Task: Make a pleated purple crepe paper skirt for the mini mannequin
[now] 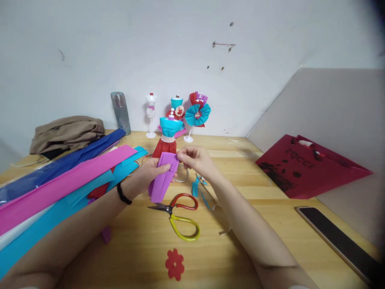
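A folded piece of purple crepe paper point(162, 182) is held between both hands above the table. My left hand point(149, 172) grips its left side, thumb across the front. At its upper right corner, my right hand point(194, 158) pinches the edge between thumb and fingertips. Just behind stands a small mannequin point(171, 128) in a turquoise top and red skirt, its lower part hidden by the paper. Scissors point(170, 208) with one red and one yellow handle lie below the hands. Nearer to me is a red felt-like flower cutout point(175, 264).
Long pink crepe paper point(69, 176) and turquoise sheets lie under my left forearm. Several mannequins, one plain white point(150, 112), stand by the wall near a grey bottle point(120, 112). A red paper bag point(309, 166) and a dark phone-like slab point(337, 241) lie right.
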`<state>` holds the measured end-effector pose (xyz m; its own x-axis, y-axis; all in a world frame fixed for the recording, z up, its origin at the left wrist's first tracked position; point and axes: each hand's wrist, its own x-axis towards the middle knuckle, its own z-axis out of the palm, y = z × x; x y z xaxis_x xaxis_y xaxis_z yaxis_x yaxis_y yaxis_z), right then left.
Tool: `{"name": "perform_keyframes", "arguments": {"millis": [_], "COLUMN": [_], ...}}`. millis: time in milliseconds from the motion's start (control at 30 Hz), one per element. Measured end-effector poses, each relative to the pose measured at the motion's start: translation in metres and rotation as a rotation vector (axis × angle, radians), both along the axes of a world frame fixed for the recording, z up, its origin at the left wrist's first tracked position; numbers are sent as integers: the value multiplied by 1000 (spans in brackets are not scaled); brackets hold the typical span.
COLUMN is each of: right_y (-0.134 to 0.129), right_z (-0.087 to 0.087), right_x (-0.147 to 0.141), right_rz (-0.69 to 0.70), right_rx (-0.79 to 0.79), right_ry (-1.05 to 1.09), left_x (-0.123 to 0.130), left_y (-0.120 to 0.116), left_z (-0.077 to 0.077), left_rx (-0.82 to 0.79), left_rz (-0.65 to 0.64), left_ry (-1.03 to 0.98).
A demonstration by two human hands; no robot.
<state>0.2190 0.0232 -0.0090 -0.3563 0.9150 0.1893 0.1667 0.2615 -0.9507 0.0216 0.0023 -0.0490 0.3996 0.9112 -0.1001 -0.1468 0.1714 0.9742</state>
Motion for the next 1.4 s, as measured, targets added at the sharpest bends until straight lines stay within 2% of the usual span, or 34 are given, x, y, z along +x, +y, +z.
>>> {"name": "perform_keyframes", "arguments": {"millis": [100, 200, 300, 400, 467, 600, 767, 900, 967, 1033, 1100, 1133, 1200, 1300, 1400], "right_y": [-5, -15, -32, -50, -59, -65, -61, -50, -40, -31, -24, -22, -20, -23, -29], "right_z": [12, 14, 3, -14, -25, -41, -45, -42, -41, -41, -42, -44, -48, -53, -50], "right_x": [16, 18, 8, 2, 3, 9, 13, 28, 40, 53, 63, 66, 68, 64, 58], "right_rz": [26, 265, 427, 508, 482, 488, 485, 483, 537, 663, 814, 887, 945, 925, 869], "right_rx": [62, 88, 118, 176, 243, 283, 281, 143, 42, -94, -226, -265, -310, -323, -291], "right_ry": [-351, -778, -1130, -1224, -1192, -1095, -1002, -821, -680, -537, -303, -193, -3, 198, 302], "left_x": [-1, -2, -2, -2, -2, -2, -1, -5, -9, -13, -17, -19, -21, -23, -22], "left_y": [-2, -6, -8, -6, -5, -5, -8, -8, -7, -6, -5, -5, -3, 1, 2], "left_z": [4, 11, 16, 16, 15, 16, 23, 26, 29, 34, 38, 40, 41, 38, 33], "left_rx": [-35, -36, -25, -32, -29, 22, -22, -17, -4, 6, 3, -5, -44, -168, -282], "left_rz": [37, 50, 47, 30, 20, 9, -8, -1, 24, 48, 54, 50, 32, -13, -61], "left_ry": [-40, -76, -82, -103, -116, -129, -154, -145, -128, -144, -183, -201, -225, -233, -233]}}
